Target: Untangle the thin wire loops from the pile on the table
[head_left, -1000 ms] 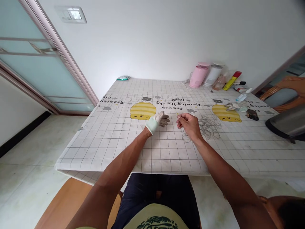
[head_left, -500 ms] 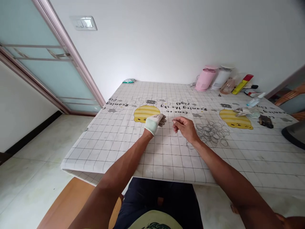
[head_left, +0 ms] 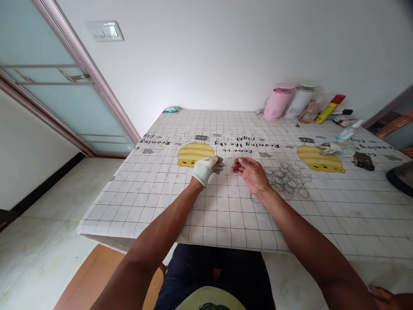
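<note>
My left hand [head_left: 209, 168], in a whitish glove, is closed above the table, thumb pressed to the fingers; whatever it pinches is too small to make out. A short gap to the right, my bare right hand [head_left: 250, 172] has its thumb and fingertips together, and what lies between them cannot be made out either. Beside my right wrist lies a tangled pile of thin dark wire-like loops [head_left: 288, 178], partly hidden behind that hand.
A checked cloth covers the table [head_left: 222, 219]. At the back right stand a pink cylinder [head_left: 276, 103], a white cylinder [head_left: 298, 102], bottles and a yellow-red box [head_left: 329, 110]. A crumpled glove [head_left: 337, 147] and a black object [head_left: 363, 161] lie at right.
My right hand has turned a little, showing more of its palm. My left hand has shifted slightly left and down in the picture, while the view itself has moved slightly.
</note>
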Available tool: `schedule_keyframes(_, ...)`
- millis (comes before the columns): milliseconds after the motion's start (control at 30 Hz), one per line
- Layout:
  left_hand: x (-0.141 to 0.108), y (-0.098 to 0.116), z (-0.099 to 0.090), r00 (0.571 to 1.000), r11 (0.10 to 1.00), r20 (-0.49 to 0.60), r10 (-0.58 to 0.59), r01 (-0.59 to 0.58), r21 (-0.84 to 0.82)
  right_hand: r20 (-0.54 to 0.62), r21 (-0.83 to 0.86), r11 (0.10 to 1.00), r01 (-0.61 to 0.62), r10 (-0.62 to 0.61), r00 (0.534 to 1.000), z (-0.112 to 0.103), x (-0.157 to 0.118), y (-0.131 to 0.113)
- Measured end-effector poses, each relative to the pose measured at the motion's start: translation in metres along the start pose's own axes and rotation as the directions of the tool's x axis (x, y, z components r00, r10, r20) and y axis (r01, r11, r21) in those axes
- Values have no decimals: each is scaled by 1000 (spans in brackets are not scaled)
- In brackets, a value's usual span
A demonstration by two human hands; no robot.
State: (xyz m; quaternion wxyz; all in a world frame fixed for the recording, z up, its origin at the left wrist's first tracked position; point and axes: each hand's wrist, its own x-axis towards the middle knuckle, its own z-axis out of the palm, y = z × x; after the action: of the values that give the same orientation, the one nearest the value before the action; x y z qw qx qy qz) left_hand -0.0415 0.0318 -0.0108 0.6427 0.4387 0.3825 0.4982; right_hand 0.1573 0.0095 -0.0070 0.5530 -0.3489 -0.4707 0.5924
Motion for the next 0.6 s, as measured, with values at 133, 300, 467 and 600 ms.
schedule_keyframes(133, -3, 0, 2, 999, 995, -18, -33, 35, 96, -26, 22, 1000, 10, -9, 1000, -9, 0, 2)
schedule_keyframes(300, -10, 3, 5, 995, 985, 50, -81, 73, 157, -44, -15, 999, 30, -31, 999, -9, -1, 0)
schedule_keyframes(467, -10, 0, 5, 994, 981, 78, -81, 66, 181, -50, -47, 998, 51, -54, 997, -11, -1, 0)
schedule_keyframes(600, -7, -1, 5, 999, 964, 26, -47, 39, 262, -57, -5, 999, 37, -38, 998, -13, 0, 2)
